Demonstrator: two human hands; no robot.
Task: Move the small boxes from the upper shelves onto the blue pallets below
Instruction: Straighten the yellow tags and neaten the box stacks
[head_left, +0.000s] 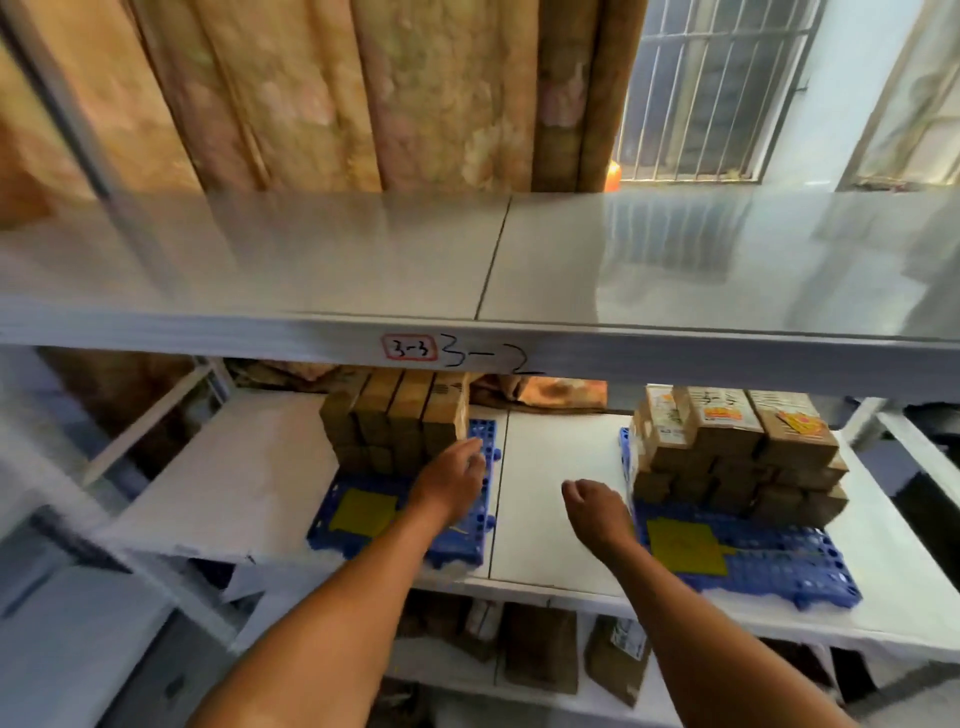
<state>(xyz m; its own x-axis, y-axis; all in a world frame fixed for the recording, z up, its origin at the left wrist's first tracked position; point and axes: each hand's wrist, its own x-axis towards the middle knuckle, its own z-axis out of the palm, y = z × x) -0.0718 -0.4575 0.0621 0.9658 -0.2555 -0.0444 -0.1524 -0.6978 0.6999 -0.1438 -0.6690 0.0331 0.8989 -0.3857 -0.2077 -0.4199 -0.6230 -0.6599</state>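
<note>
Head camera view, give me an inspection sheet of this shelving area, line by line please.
Surface: upper shelf bare, grey and glossy; middle shelf white.
Job's things: left box stack on the left blue pallet; right box stack on the right blue pallet.
Clutter: loose packages on the bottom shelf.
Grippers: left hand reaches over the left pallet by the stack, holding nothing; right hand loosely curled, holding nothing.
Cables: nothing seen.
Surroundings: patterned curtain, barred window, handwritten shelf label.
</note>
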